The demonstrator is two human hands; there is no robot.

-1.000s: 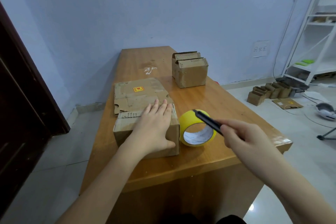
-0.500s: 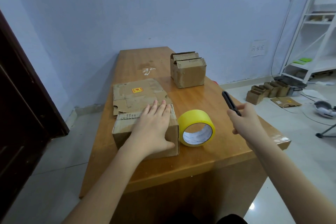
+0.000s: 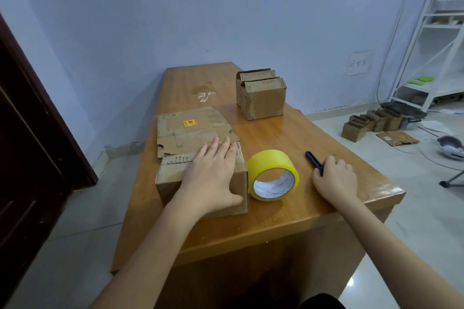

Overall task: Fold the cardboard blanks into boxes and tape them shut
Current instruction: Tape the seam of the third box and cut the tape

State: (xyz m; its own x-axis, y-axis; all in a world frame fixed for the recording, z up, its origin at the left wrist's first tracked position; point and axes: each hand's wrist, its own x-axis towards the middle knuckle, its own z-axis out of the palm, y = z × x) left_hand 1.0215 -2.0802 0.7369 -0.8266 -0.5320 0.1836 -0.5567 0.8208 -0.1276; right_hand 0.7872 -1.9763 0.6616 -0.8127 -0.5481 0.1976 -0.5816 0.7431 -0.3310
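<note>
A folded cardboard box (image 3: 173, 183) stands near the front of the wooden table (image 3: 288, 218). My left hand (image 3: 213, 173) lies flat on its top, fingers straight, thumb over the near right edge. A yellow tape roll (image 3: 273, 175) stands on edge just right of the box. Further right, my right hand (image 3: 335, 178) is down on the table, fingers curled round the near end of a black cutter (image 3: 313, 162) that lies on the surface. Flat cardboard blanks (image 3: 190, 130) with a yellow sticker lie behind the box.
A second folded box (image 3: 261, 98) stands at the table's far right. On the floor to the right lie several small boxes (image 3: 371, 123) and a flat blank (image 3: 398, 138). A white shelf (image 3: 437, 32) stands at the far right, a dark door (image 3: 30, 133) on the left.
My right hand has carried the black cutter from above the tape roll out to the right and lowered it onto the table. The left hand has stayed on the box.
</note>
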